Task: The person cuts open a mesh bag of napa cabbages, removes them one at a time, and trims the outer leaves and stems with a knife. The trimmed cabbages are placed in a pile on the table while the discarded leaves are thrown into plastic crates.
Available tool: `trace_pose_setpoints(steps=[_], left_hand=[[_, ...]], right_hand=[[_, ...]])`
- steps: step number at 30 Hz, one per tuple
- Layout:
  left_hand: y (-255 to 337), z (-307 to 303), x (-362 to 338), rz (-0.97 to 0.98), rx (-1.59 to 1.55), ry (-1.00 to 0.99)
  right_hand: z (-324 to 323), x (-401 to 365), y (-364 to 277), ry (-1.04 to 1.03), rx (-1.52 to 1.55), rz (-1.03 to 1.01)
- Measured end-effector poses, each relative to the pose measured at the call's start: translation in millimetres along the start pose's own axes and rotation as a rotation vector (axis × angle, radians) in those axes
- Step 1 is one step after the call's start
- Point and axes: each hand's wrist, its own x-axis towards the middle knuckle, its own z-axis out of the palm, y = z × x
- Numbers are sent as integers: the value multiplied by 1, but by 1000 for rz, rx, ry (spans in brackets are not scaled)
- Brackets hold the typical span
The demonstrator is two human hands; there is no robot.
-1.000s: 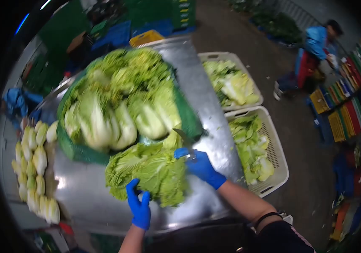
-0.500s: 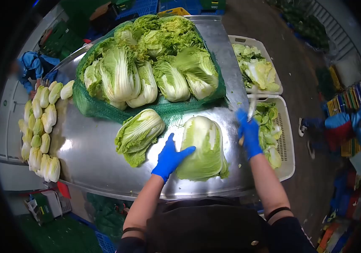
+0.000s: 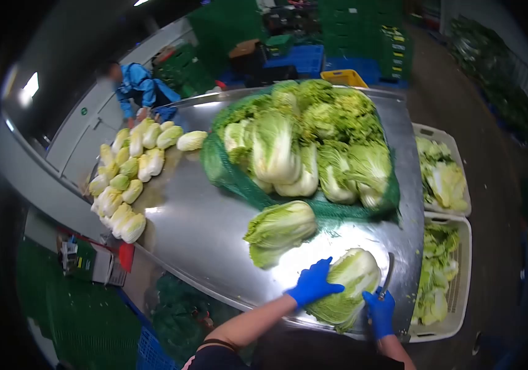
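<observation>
A Chinese cabbage point(image 3: 356, 277) lies on the metal table in front of me, its pale base pointing away. My left hand point(image 3: 316, 283), in a blue glove, grips its left side with the thumb across the leaves. In my gloved right hand point(image 3: 381, 311) is a knife point(image 3: 389, 274), its blade pointing up beside the cabbage's right side. Another Chinese cabbage point(image 3: 282, 229) rests just beyond my left hand. Behind it, a green mesh sack point(image 3: 251, 191) lies open around several untrimmed cabbages point(image 3: 276, 148).
Off the table's point(image 3: 184, 246) right edge stand two white crates, the near crate point(image 3: 466, 283) and far crate point(image 3: 455, 139), with loose leaves inside. Several trimmed cabbages point(image 3: 131, 166) line the left end. A person point(image 3: 137, 86) in blue bends over there.
The view has swung left, so the table appears farther right. The front cabbage has been turned onto another side. My right hand has brought the knife from over the crate to beside the cabbage.
</observation>
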Motion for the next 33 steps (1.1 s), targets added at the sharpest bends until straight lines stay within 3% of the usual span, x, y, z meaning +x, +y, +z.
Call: trace_pose_setpoints(steps=[1,3,4,5,7,11,16,18,20,23,25,29,31,33], left_hand=[[-1,19,-3,130,116,162],[26,32,-22,157,285,211],[28,36,-19,151,286,220],[30,44,-20,150,327,242],[25,61,-24,188,310,282],[21,46,-25,257,221,152],[31,14,-10,133,238,-37],[25,16,0,166,203,-66],[17,11,9,188,145,-114],[8,-6,28,280,166,-194],[13,-17,41,224,214,-214],[45,11,5,230,545,233],[53,23,-1,203,563,195],[57,21,2,157,670,164]], right_hand=[[0,1,7,-18,-6,-12],[0,10,15,23,-19,-223],[-3,8,5,61,-271,-341],[-6,9,-1,60,-276,-333],[-19,8,-19,-135,-187,-266],[-36,8,-54,-207,-696,-280],[-41,25,-72,-233,-785,-222],[-49,35,-76,-226,-803,-218],[-60,47,-77,-33,-1170,-491],[-69,70,-82,-74,-1156,-526],[-59,82,-78,-30,-1220,-510],[-59,88,-77,-29,-863,-488],[-63,77,-76,62,-514,-616],[-60,55,-75,109,-469,-732]])
